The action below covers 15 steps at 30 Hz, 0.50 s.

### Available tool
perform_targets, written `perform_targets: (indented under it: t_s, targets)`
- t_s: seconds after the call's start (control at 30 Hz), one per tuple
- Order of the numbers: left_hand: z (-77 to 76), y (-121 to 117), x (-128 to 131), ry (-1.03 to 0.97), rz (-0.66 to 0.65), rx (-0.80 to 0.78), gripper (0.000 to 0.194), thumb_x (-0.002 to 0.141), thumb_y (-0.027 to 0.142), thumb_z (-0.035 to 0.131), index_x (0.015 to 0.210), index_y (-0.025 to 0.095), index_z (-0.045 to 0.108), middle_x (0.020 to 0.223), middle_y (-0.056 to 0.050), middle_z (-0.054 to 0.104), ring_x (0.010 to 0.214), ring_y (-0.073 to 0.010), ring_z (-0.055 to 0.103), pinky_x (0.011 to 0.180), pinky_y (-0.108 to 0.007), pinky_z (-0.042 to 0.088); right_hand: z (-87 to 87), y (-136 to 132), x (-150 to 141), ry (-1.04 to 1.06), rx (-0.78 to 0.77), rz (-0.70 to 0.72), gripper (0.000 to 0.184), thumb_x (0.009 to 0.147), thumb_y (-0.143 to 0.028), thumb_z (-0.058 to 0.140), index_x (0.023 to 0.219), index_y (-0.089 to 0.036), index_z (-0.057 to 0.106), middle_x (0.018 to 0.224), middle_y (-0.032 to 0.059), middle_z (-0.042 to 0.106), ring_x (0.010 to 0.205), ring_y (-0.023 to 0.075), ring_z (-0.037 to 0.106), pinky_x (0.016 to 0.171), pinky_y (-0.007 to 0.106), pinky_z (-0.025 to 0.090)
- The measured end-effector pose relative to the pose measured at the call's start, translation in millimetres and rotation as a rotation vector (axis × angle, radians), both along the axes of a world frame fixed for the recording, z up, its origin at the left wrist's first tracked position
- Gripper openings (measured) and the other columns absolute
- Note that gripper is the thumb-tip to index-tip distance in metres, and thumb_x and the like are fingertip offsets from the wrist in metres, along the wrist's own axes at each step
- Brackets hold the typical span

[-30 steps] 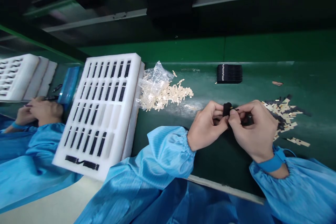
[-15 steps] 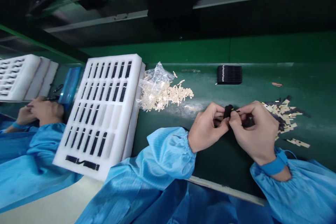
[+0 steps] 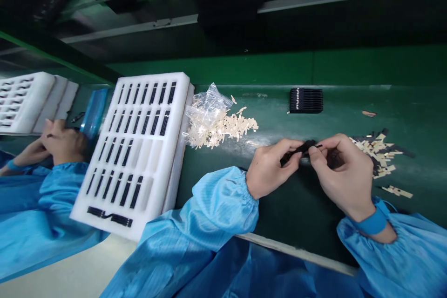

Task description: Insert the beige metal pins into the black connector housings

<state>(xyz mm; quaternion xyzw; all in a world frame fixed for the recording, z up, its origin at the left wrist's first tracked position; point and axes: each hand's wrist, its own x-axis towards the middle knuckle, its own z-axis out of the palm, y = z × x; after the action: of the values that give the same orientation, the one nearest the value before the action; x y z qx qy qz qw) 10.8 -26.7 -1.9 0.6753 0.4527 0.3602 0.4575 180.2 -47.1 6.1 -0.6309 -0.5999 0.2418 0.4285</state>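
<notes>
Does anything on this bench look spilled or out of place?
Yes: loose cream strips lie in a messy heap against a clear plastic bag on the green bench, unlike the black pieces set neatly in the white foam tray.

Black strip (image 3: 298, 149), blue sleeve (image 3: 216, 209), white foam tray (image 3: 153, 78).

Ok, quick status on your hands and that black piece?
Left hand and right hand both pinching slim black strip. Loose cream-and-black strips just beyond right hand.
</notes>
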Motion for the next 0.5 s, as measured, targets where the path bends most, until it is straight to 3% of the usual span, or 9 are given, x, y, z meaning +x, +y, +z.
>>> perform_targets:
  t_s: [0.17, 0.23, 0.33, 0.4, 0.5]
  targets:
    - [1.9, 1.2, -1.0, 0.051, -0.028, -0.088, 0.023, 0.097, 0.025, 0.060, 0.119, 0.022, 0.066, 0.109, -0.006, 0.078, 0.104, -0.0200, 0.076, 0.090, -0.031, 0.060, -0.2, 2.2, 3.5, -0.078, -0.002, 0.026, 0.008, 0.090, -0.024, 0.068, 0.086, -0.023, 0.060, 0.075, -0.0008, 0.060, 0.061, 0.0154, 0.055, 0.059, 0.031, 0.046]
    - [1.4, 3.9, -0.6, -0.060, -0.039, -0.232, 0.024, 0.095, 0.023, 0.063, 0.119, 0.020, 0.062, 0.107, -0.007, 0.079, 0.098, -0.0187, 0.076, 0.086, -0.030, 0.060, 1.6, 3.3, 5.1, -0.149, 0.044, 0.021, 0.010, 0.090, -0.025, 0.069, 0.097, -0.023, 0.063, 0.083, 0.0013, 0.062, 0.064, 0.0161, 0.056, 0.063, 0.033, 0.048]
    - [3.2, 9.0, 0.3, -0.303, -0.060, -0.501, 0.025, 0.093, 0.026, 0.069, 0.113, 0.017, 0.057, 0.101, -0.009, 0.079, 0.084, -0.0154, 0.076, 0.074, -0.026, 0.058, 3.5, 4.9, 8.4, -0.070, 0.076, -0.060, 0.030, 0.090, -0.028, 0.071, 0.118, -0.024, 0.062, 0.093, 0.0036, 0.064, 0.066, 0.0170, 0.059, 0.062, 0.034, 0.050]
    - [6.4, 11.8, 0.7, -0.411, -0.074, -0.613, 0.029, 0.091, 0.031, 0.073, 0.108, 0.016, 0.055, 0.101, -0.010, 0.079, 0.080, -0.0147, 0.075, 0.069, -0.024, 0.056, 3.7, 5.9, 10.8, 0.053, 0.048, -0.071, 0.021, 0.092, -0.030, 0.070, 0.112, -0.024, 0.066, 0.088, 0.0036, 0.067, 0.067, 0.0179, 0.062, 0.059, 0.032, 0.050]
    - [10.9, 13.9, 0.9, -0.481, -0.067, -0.661, 0.036, 0.086, 0.035, 0.079, 0.103, 0.016, 0.054, 0.097, -0.010, 0.078, 0.078, -0.0146, 0.074, 0.065, -0.023, 0.054, 3.2, 6.8, 12.2, 0.187, -0.051, 0.027, 0.009, 0.095, -0.032, 0.068, 0.091, -0.024, 0.068, 0.081, 0.0028, 0.069, 0.067, 0.0175, 0.065, 0.056, 0.029, 0.050]
